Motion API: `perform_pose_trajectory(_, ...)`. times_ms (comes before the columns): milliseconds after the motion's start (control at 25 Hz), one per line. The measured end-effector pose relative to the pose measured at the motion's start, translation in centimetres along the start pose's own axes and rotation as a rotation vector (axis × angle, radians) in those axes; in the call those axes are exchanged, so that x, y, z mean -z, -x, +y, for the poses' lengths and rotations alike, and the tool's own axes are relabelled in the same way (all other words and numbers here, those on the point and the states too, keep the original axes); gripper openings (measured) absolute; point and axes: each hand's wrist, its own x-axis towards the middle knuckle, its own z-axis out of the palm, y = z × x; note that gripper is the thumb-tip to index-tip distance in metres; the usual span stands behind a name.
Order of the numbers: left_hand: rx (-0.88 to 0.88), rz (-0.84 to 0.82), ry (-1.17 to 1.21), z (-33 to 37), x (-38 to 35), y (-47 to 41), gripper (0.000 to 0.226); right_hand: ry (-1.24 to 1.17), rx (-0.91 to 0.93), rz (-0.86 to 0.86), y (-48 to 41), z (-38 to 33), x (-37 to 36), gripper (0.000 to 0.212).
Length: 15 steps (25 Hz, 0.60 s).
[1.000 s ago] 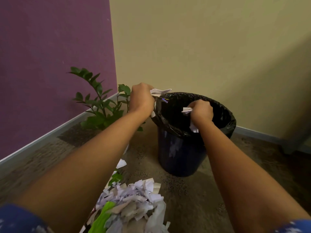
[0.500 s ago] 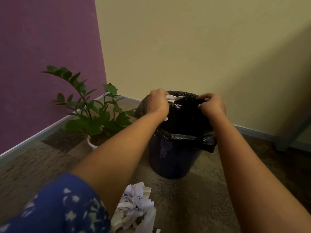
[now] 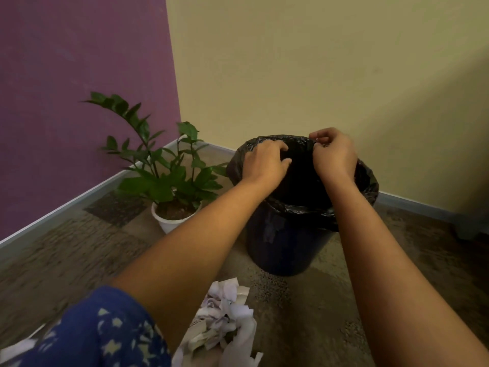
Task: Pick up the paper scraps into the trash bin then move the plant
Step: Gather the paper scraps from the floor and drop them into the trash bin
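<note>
Fingertips of the right hand pinch the black liner at the trash bin's far rim. The left hand hangs loosely curled, released, over its mouth. Paper scraps lie heaped on the carpet, well apart from both hands; the plant stands just left of the bin.

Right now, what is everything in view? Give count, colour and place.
trash bin: one, dark blue, on the carpet
bin liner: one, black, folded over the bin's rim
plant: one, green, in a white pot left of the bin
paper scraps: one pile, whitish, on the carpet before the bin
purple wall: one, left
beige wall: one, behind the bin
sleeve: one, blue with pale stars, left arm
left hand: one, over the bin's mouth, fingers loosely curled, holding nothing visible
right hand: one, at the liner's far rim, grip unclear
</note>
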Motion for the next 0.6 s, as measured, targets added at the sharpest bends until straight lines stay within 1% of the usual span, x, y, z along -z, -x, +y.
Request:
perform_pose_trajectory(80,-0.063,0.205,0.01,-2.2,1.2,1.4,0.026,-0.007,0.1,0.066,2.0,-1.4,-0.9,0.027)
perform_pose_trajectory(160,-0.068,0.386,-0.042,-5.2,2.3,3.2,0.023,0.002,0.209,0.133,4.9,-2.8,-2.2,0.025)
perform_pose_trajectory(240,0.014,0.515,-0.107,-8.8,2.9,5.3,0.023,-0.006,0.31,0.184,8.3,-3.8,-3.7,0.025)
perform_pose_trajectory(280,0.076,0.554,-0.122,-10.8,3.1,6.7,0.023,-0.022,0.353,0.189,10.0,-4.2,-4.7,0.025)
perform_pose_trajectory(360,0.208,0.566,-0.141,-14.7,2.9,9.8,0.022,-0.04,0.416,0.139,13.1,-4.2,-7.0,0.023)
perform_pose_trajectory(440,0.32,0.508,-0.203,-18.7,2.6,13.3,0.022,0.007,0.424,-0.001,15.8,-3.2,-9.5,0.022)
perform_pose_trajectory(520,0.424,0.427,-0.269,-22.3,2.3,16.7,0.024,0.118,0.383,-0.17,17.9,-1.1,-12.0,0.024)
perform_pose_trajectory(600,0.531,0.348,-0.332,-25.5,2.3,20.0,0.028,0.265,0.28,-0.334,19.9,1.7,-14.2,0.03)
